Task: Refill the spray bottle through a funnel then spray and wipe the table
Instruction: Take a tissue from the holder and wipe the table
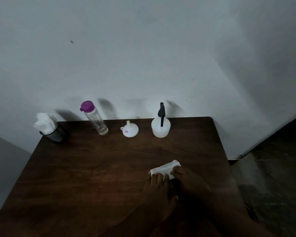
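A: Tissue (165,169) — where's it sitting, what's it looking like?

B: White, folded into a rough rectangle, soft w/ creased edges, lying flat on the dark wood-grain surface (85,168), front-right area. Both hands are pressing on it from the near side.

A: Grip on each?

B: Left hand (158,192) is lying fingers-down, tips pinning the tissue's near-left edge. Right hand (190,182) is curling over the near-right corner; can't tell whether it's pinching or just pressing. Neither is closing fully round it.

A: Spray bottle?

B: Spray bottle (161,126) is standing upright at the back edge, right of centre; squat translucent white plastic body, black trigger head. Well apart from the hands.

A: Rest of the row?

B: Funnel (130,130), white plastic, is resting wide mouth down, spout up, just left of the bottle. Further left, a clear cylindrical water bottle (94,118) w/ purple cap. At the far-left corner, a dark mesh holder (55,134) stuffed w/ crumpled white tissues.
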Demonstrator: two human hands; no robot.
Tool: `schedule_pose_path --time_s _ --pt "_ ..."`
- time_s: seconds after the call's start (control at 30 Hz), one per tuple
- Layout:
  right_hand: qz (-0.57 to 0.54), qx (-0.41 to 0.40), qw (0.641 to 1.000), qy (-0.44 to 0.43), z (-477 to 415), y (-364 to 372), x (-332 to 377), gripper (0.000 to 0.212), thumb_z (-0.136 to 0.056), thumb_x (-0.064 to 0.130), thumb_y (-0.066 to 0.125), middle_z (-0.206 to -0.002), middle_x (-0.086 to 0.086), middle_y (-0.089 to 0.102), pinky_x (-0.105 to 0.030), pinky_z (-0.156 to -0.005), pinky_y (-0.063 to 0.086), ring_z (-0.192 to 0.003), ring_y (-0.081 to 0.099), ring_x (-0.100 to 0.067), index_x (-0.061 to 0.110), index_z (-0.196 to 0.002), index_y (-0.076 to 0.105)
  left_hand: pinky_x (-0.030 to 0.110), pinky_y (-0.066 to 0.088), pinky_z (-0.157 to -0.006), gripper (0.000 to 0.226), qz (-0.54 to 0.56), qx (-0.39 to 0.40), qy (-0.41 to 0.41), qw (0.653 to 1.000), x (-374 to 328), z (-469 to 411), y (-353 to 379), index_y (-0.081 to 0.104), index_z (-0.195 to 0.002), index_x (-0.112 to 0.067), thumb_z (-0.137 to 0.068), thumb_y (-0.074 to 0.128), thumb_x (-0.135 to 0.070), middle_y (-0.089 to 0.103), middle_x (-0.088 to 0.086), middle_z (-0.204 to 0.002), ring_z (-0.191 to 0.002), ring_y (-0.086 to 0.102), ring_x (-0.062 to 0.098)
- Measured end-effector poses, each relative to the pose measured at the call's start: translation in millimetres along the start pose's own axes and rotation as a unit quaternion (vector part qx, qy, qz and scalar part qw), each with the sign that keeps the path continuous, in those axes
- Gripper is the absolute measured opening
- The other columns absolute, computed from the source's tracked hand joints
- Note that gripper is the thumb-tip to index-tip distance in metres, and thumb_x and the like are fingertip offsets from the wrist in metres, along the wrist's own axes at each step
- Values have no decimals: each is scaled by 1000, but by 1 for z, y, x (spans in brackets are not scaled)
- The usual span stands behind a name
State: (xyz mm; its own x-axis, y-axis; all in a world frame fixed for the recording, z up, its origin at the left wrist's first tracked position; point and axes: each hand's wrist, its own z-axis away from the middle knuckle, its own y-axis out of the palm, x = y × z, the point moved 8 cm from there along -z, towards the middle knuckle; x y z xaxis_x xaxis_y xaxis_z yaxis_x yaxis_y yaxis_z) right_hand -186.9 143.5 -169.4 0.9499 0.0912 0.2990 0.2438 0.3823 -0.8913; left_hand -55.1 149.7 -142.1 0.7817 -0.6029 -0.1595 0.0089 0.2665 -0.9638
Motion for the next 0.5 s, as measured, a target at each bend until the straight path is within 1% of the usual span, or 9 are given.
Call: schedule_pose_path --time_s 0.07,0.13,0.2,0.23,0.3,0.37,0.43,0.47,0.5 --pt "38 9 999 -24 9 11 -3 80 -102 51 3 -125 -7 63 -28 -93 51 -113 62 -15 5 -115 68 55 20 -122 81 -3 16 25 1000 -9 -4 1 38 -154 -17 -94 33 -70 43 14 -156 -147 36 34" --pt "29 0 999 -21 25 -2 5 59 -103 41 22 -103 -7 74 -21 -85 51 -91 72 -17 11 -103 73 53 -2 -126 83 1 75 32 997 -15 -5 4 16 -161 -17 -97 24 -69 16 16 -167 -156 10 34" --pt "20 -63 998 6 33 -19 9 43 -83 39 39 -91 -6 74 -19 -73 54 -79 73 -14 12 -105 64 53 -6 -126 83 -20 87 39 995 -18 -4 3 10 -162 -18 -97 22 -69 10 15 -168 -156 4 33" --pt "17 -50 998 21 38 -19 11 43 -80 36 42 -97 -8 73 -22 -74 55 -84 73 -16 11 -109 61 53 -7 -126 82 -24 88 45 995 -18 -3 6 9 -162 -19 -98 22 -68 9 15 -168 -156 3 32" --pt "-5 -17 999 46 40 -16 15 44 -91 26 45 -132 -12 57 -33 -97 49 -120 57 -25 7 -130 55 52 -11 -124 80 -26 81 57 995 -17 0 5 10 -162 -20 -98 22 -67 8 14 -169 -157 2 32" --pt "4 -10 999 48 47 -1 18 59 -90 38 49 -146 -6 39 -40 -107 42 -133 43 -30 9 -141 44 53 -14 -123 79 -33 80 72 994 -15 5 7 9 -162 -21 -98 20 -67 4 13 -169 -157 -1 32" --pt "-2 18 999 50 54 6 23 68 -66 48 71 -126 -5 55 -35 -80 59 -107 66 -27 8 -121 63 56 -12 -124 77 -36 99 88 991 -13 9 8 6 -162 -23 -99 19 -66 -1 12 -169 -156 -6 32" --pt "11 11 998 58 59 13 26 68 -54 50 80 -114 -5 63 -29 -65 61 -91 72 -23 12 -109 70 56 -11 -124 76 -35 107 94 989 -11 12 9 5 -161 -24 -100 19 -65 -2 12 -169 -156 -8 31" --pt "30 7 997 72 60 11 33 69 -49 51 87 -111 -5 67 -27 -61 61 -88 73 -22 15 -106 72 57 -10 -124 74 -36 113 100 988 -8 14 9 4 -161 -25 -100 20 -64 -2 12 -169 -156 -8 31"
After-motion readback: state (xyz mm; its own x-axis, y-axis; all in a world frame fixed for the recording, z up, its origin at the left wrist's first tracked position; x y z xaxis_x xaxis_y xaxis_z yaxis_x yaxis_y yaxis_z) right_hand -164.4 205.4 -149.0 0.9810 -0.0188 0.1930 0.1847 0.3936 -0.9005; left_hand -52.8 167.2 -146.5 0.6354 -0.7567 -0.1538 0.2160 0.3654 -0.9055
